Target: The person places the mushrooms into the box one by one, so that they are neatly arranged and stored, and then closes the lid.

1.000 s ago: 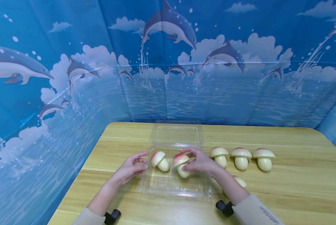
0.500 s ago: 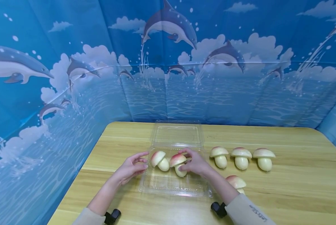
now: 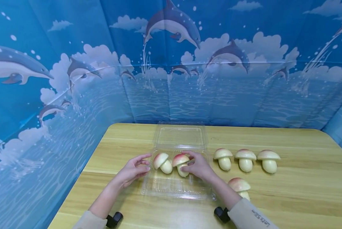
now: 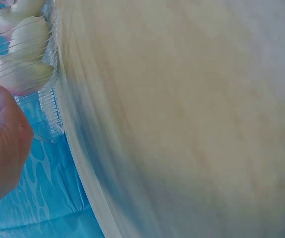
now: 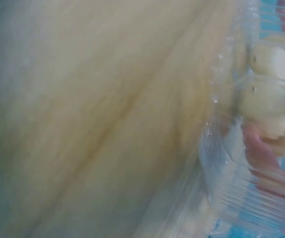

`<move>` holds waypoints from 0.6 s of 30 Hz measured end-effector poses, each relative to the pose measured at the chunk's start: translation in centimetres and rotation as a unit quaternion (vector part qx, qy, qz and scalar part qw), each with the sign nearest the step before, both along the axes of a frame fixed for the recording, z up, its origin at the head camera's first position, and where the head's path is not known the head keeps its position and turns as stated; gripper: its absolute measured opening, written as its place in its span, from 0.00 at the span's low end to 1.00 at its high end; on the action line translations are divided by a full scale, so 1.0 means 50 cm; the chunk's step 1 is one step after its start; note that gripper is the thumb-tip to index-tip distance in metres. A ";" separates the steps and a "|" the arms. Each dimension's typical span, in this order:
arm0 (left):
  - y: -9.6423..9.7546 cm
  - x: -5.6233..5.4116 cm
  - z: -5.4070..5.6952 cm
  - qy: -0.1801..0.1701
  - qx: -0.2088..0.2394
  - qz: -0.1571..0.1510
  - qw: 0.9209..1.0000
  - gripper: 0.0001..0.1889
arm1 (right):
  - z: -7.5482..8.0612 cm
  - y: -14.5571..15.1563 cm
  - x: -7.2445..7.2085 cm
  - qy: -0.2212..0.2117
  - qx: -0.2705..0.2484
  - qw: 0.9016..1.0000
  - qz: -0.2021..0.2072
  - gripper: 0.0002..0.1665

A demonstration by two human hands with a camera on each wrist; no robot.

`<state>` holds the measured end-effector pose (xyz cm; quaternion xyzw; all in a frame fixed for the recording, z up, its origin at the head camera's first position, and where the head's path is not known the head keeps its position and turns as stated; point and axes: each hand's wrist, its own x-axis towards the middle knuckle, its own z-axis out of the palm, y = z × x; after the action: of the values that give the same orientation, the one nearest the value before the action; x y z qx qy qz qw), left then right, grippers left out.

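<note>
inside the clear tray [image 3: 163, 187], a mushroom [image 3: 180, 161] sat pinched by the right hand [image 3: 198, 166], just beside a second mushroom [image 3: 163, 163]; left hand [image 3: 133, 170] hung loose, empty, nearby. slow, light grip seemed smartest.

Curtained corner: dolphin-print cloth [image 3: 171, 98], table [image 3: 302, 194]

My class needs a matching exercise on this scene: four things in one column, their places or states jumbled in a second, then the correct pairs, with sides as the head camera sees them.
Column one
1. Clear lid
2. Left hand
3. Row of three mushroom shapes
4. Right hand

Column two
A. At the left side of the tray
B. Pinching a red-tinged mushroom shape
C. Opened out, behind the tray
D. On the table, to the right of the tray

Pairs
1-C, 2-A, 3-D, 4-B
</note>
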<state>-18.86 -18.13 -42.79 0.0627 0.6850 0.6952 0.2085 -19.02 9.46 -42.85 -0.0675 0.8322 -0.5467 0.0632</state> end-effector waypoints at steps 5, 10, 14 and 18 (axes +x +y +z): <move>0.000 0.001 0.002 0.000 0.000 -0.002 1.000 0.33 | 0.003 -0.003 0.003 0.016 0.014 1.000 -0.021 0.33; -0.001 0.001 0.002 0.002 0.002 -0.003 1.000 0.33 | -0.002 -0.003 0.002 0.027 0.010 0.999 -0.027 0.29; -0.001 0.002 0.002 0.002 0.002 -0.003 1.000 0.33 | -0.006 -0.003 0.002 0.036 0.007 0.999 -0.023 0.29; 0.000 0.001 0.001 0.001 0.002 -0.003 1.000 0.33 | -0.007 -0.004 0.002 0.040 0.010 0.999 -0.018 0.29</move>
<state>-18.82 -18.11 -42.73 0.0660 0.6835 0.6962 0.2094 -18.94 9.27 -43.19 -0.0739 0.8405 -0.5364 0.0202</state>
